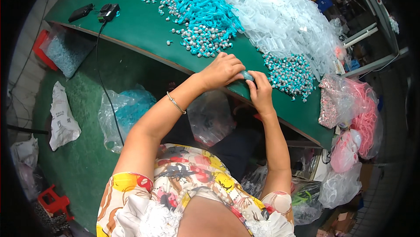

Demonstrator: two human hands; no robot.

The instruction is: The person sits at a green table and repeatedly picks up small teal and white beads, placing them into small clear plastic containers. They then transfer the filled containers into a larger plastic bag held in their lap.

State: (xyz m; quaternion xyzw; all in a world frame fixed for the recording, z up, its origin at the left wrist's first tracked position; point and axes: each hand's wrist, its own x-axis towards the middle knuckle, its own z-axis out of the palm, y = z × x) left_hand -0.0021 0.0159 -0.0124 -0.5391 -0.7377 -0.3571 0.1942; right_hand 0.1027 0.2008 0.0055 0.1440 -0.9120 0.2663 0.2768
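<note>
Your left fingers [233,66] and right fingers [257,77] pinch a translucent piece [247,76], seemingly mid-work, teal strands [205,8] beyond them apparently left, finished ones unclear

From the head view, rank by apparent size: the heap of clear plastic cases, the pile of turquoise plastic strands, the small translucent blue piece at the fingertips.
1. Heap of clear plastic cases
2. Pile of turquoise strands
3. Translucent blue piece, between left hand and right hand
</note>
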